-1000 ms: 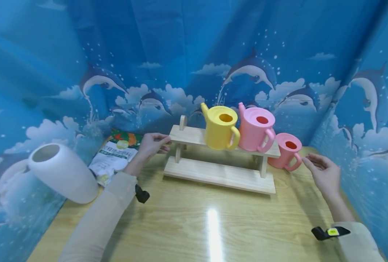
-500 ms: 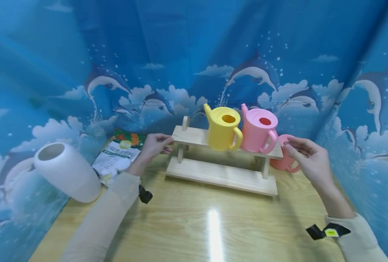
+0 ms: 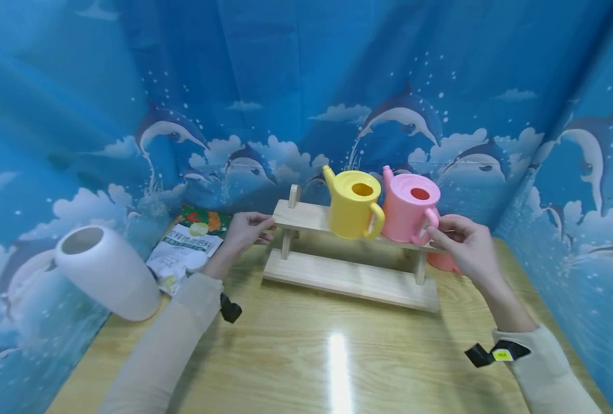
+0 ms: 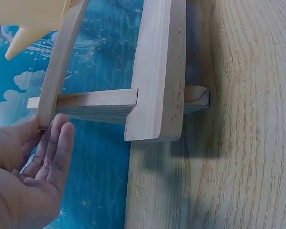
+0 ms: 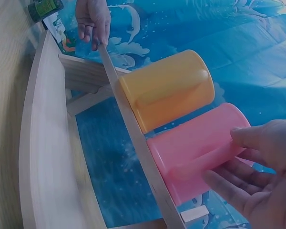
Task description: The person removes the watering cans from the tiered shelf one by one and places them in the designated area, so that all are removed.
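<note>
A two-tier wooden shelf [image 3: 350, 276] stands on the table. On its upper board are a yellow watering can [image 3: 350, 204] and a light pink watering can [image 3: 407, 210]. My left hand [image 3: 246, 230] pinches the upper board's left end, thumb against fingers, as the left wrist view [image 4: 33, 162] also shows. At the pink can's handle [image 5: 205, 162] is my right hand [image 3: 464, 244], with thumb and fingers on either side of it. A darker pink watering can [image 3: 441, 261] stands behind the shelf's right end, mostly hidden by that hand.
A tall white vase [image 3: 110, 273] leans at the left, beside a printed packet [image 3: 184, 253]. Blue dolphin-print curtains [image 3: 265, 75] enclose the wooden table [image 3: 286, 356] at the back and sides.
My right hand has moved left from beside the darker pink can to the light pink can's handle. The left hand still holds the shelf, and the view has shifted slightly.
</note>
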`<state>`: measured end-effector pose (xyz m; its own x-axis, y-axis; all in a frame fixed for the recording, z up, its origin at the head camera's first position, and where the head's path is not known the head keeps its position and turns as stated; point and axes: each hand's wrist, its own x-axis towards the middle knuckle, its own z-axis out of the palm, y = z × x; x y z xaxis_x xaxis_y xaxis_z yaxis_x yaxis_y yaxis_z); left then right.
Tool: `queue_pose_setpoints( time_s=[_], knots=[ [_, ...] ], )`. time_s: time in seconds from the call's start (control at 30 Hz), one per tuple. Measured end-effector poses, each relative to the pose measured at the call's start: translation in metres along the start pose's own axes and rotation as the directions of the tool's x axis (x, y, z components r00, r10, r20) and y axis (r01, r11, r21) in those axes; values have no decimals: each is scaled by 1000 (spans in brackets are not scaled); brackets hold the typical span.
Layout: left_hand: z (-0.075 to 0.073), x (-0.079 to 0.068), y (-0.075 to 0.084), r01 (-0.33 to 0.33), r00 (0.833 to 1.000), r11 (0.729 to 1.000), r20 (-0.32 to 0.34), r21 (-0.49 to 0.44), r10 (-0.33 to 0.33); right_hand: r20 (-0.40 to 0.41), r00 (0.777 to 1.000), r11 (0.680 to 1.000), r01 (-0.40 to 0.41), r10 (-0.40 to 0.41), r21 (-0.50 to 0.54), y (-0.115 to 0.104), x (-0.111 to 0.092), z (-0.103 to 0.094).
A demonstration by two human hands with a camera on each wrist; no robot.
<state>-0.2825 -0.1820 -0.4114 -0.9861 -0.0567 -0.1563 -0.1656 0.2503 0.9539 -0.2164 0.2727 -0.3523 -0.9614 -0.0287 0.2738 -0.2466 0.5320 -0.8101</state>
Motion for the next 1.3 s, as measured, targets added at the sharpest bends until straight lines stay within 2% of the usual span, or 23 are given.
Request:
queue_pose_setpoints(
  time_s=[0.17,0.4,0.6,0.77,0.93,1.1,1.17,1.3],
  knots=[
    [0,-1,0,9,1000,1000,-7,4,-9,34,999,999,9,-8,-44,0,2,-1],
    [0,1,1,9,1000,1000,0,-6,-9,21,999,999,37,-38,33,2,-2,-4],
    [-1,0,2,9,1000,1000,9,-5,-9,-6,1000,1000,12,-12,-6,6,-20,-26],
    [-1,0,1,11,1000,1000,4,-2,-11,-94,995,1000,-13,11,-22,14,-37,-52],
    [-1,1,2,12,1000,1000,6,6,-12,-215,976,999,-31,29,-7,28,-49,-81],
    [-3,0,3,4,1000,1000,7,5,-4,-345,936,997,-65,71,30,47,-53,-103],
    [-3,0,3,2,1000,1000,5,4,-2,-373,922,995,-93,103,45,55,-54,-110],
    [-2,0,2,-3,1000,1000,17,8,2,-385,908,984,-177,167,7,72,-60,-122]
  ],
)
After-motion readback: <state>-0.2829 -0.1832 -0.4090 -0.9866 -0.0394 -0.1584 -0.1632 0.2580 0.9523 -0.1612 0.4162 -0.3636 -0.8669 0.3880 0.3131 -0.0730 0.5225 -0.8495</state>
